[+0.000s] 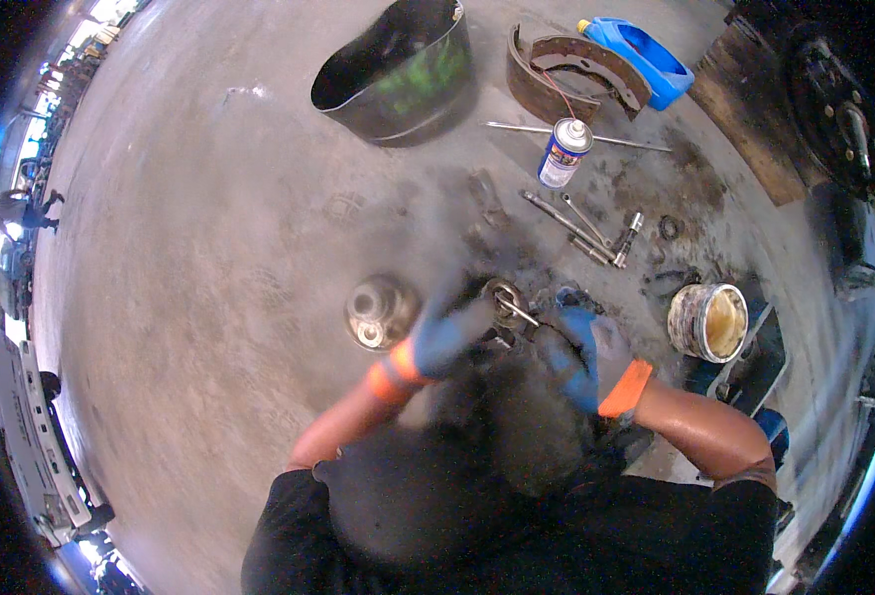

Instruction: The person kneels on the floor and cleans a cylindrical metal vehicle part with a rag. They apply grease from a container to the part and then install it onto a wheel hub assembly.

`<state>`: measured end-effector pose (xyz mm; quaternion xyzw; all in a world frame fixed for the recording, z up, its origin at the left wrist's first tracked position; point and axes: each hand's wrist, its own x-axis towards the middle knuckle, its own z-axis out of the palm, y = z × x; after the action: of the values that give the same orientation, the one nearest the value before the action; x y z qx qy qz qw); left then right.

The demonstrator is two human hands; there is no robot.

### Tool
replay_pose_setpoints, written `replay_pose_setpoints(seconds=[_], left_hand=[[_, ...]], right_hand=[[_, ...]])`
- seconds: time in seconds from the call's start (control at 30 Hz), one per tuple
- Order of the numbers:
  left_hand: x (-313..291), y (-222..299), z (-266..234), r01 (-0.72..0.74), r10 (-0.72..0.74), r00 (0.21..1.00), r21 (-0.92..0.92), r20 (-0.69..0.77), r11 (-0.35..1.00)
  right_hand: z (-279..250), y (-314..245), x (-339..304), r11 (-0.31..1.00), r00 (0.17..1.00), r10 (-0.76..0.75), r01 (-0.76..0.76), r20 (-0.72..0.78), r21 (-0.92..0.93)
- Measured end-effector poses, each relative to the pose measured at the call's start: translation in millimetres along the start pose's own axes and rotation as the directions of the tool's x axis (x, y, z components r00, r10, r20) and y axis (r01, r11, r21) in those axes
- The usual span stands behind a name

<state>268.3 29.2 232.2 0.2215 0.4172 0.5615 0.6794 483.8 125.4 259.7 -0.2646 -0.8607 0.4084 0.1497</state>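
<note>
My right hand (pixel 584 359), in a blue and grey glove with an orange cuff, is closed around a dark-handled tool with a slim metal rod (pixel 520 311). The rod's tip reaches into a round, ring-shaped metal part (pixel 502 294) in front of me. My left hand (pixel 449 337), gloved the same way, is beside that part and smeared by motion, so its fingers cannot be made out. Just left of it, a shiny domed metal hub piece (pixel 380 313) rests on the floor. A hazy blur covers the area around my hands.
A tub of yellowish grease (pixel 710 323) stands right. Ahead are wrenches and a socket tool (pixel 581 230), a spray can (pixel 565 154), a long metal bar (pixel 631 144), curved brake shoes (pixel 576 74), a blue jug (pixel 646 59) and a black bucket (pixel 398 84). A wooden board (pixel 745 114) lies far right.
</note>
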Motion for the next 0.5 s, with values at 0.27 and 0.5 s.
replay_pose_setpoints(seconds=[0.27,0.5], left_hand=[[-0.9,-9.9,-14.5,-0.17,0.144,0.974,0.144,0.177,0.975],[3.7,-26.8,-33.3,-0.236,0.094,0.934,0.398,0.344,0.887]], right_hand=[[-40.1,-7.8,20.6,0.985,0.94,-0.062,0.113,0.335,-0.133],[-46.1,19.8,30.1,0.826,0.892,-0.207,0.38,0.401,-0.418]])
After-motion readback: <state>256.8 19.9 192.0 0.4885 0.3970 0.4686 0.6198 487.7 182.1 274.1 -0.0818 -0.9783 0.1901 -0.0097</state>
